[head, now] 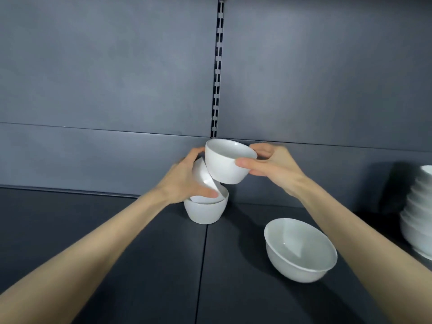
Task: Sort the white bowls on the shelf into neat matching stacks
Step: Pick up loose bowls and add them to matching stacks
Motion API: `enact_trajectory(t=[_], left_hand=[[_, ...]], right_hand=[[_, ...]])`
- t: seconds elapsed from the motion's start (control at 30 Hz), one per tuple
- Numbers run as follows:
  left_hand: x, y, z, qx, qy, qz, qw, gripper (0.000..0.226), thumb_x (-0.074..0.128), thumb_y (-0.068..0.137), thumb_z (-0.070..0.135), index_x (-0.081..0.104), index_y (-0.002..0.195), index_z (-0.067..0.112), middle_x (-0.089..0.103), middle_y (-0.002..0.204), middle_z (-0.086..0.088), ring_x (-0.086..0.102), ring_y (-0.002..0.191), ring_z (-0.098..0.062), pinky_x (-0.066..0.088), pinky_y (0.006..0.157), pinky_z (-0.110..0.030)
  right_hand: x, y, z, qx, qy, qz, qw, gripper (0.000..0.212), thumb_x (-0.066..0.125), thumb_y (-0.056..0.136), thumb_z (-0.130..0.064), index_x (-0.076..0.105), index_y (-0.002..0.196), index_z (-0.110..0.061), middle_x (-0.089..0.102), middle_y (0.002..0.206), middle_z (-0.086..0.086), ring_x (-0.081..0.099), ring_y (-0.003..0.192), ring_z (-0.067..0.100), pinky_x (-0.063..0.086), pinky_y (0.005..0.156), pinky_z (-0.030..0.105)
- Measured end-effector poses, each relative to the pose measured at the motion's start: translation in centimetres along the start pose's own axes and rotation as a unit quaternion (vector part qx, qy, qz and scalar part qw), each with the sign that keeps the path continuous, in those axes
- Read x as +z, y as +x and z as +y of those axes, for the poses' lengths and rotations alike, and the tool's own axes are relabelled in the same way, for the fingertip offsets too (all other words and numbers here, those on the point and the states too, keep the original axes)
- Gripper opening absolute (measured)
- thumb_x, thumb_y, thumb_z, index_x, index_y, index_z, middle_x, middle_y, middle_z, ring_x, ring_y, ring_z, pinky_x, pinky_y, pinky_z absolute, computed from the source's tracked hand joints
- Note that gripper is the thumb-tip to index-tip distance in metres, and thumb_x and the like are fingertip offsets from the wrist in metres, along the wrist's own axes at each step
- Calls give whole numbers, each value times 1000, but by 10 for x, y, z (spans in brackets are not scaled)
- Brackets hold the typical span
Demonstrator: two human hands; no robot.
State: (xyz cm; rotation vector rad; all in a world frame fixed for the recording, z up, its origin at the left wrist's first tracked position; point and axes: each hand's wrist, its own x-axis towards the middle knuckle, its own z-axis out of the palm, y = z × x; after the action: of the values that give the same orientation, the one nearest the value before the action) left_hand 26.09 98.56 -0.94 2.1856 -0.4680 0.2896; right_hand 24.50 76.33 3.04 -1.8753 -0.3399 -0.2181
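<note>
Two bare forearms (93, 249) reach from the front edge of the shelf (145, 277) toward its back edge. Nearer the front and to the right, one wider bowl (300, 250) stands alone, leaning a little.

At the back edge, near the middle, a small bowl (205, 212) stands upright on the shelf. A second small bowl (204, 177) lies tilted inside it. The left hand (184, 181) grips this tilted one, with the thumb at its rim. The right hand (273, 168) pinches a third small bowl (225, 163) in the air, just above the tilted one. I cannot tell if the two touch.

At the right edge of the shelf a tall stack of bowls (418, 213) is partly cut by the frame.

I judge the task to be around the middle. The tall stack looks finished. The three small bowls are not yet nested straight, and the wider bowl has no place yet.
</note>
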Motion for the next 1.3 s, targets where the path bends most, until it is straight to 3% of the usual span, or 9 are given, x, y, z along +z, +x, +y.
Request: enact_trajectory(t=[0.2,0.4,0.53,0.63,0.73,0.83,1.0,1.13,1.3], left_hand=[[15,-8,-2,3,-61,28,998,87,91,59,25,36,126,35,49,113,26,52,109,-3,44,81,-17],[37,-8,-5,2,-100,36,994,82,89,62,28,34,122,33,48,116,24,51,111,1,46,89,-22],[51,-9,-8,-10,-134,13,991,87,84,58,41,30,124,30,46,117,25,54,113,-5,50,92,-30],[61,-10,-11,-6,-161,6,987,86,83,64,34,25,127,27,44,119,24,53,116,-8,49,93,-28],[64,-8,-13,-1,-173,1,985,83,83,72,25,25,131,23,44,121,22,53,118,-8,48,92,-24],[66,-10,-15,-11,-183,2,983,89,84,65,37,27,132,26,46,123,23,54,116,-4,48,90,-22],[68,-14,-13,-34,-223,7,974,84,80,63,35,33,132,26,49,122,26,55,115,-1,50,89,-22],[72,-15,-14,-39,-232,15,972,76,80,64,33,37,126,25,53,122,21,55,115,-1,50,89,-21],[76,-15,-17,-45,-208,19,977,82,79,56,52,37,122,26,53,121,22,54,114,4,50,94,-30]], right_hand=[[3,5,10,3,-5,-21,1000,46,84,68,-23,64,108,-16,72,105,-4,68,100,13,58,84,31],[-6,5,19,5,-20,-36,999,37,83,69,-21,66,101,-20,73,103,-3,68,98,13,57,84,28],[-10,2,24,-1,-54,-38,998,39,84,69,-23,67,102,-13,73,101,2,68,94,13,54,89,30],[-14,0,29,1,-72,-45,996,42,84,68,-23,67,101,-5,71,101,9,66,88,14,51,89,30],[-17,-1,33,1,-70,-53,996,40,82,71,-19,65,102,-1,70,102,12,62,81,6,49,78,16],[-18,-2,37,8,-54,-52,997,38,80,74,-17,64,108,-10,72,103,-1,65,83,-4,48,71,7],[-18,-3,44,41,1,-50,998,47,79,75,-17,57,117,-18,68,112,-8,66,102,7,58,82,26],[-19,-2,47,40,13,-46,998,51,79,75,-15,57,121,-13,69,113,-5,67,101,8,59,79,25],[-21,1,46,33,12,-46,998,53,80,74,-13,57,122,-12,68,115,-5,68,99,11,59,77,26]])
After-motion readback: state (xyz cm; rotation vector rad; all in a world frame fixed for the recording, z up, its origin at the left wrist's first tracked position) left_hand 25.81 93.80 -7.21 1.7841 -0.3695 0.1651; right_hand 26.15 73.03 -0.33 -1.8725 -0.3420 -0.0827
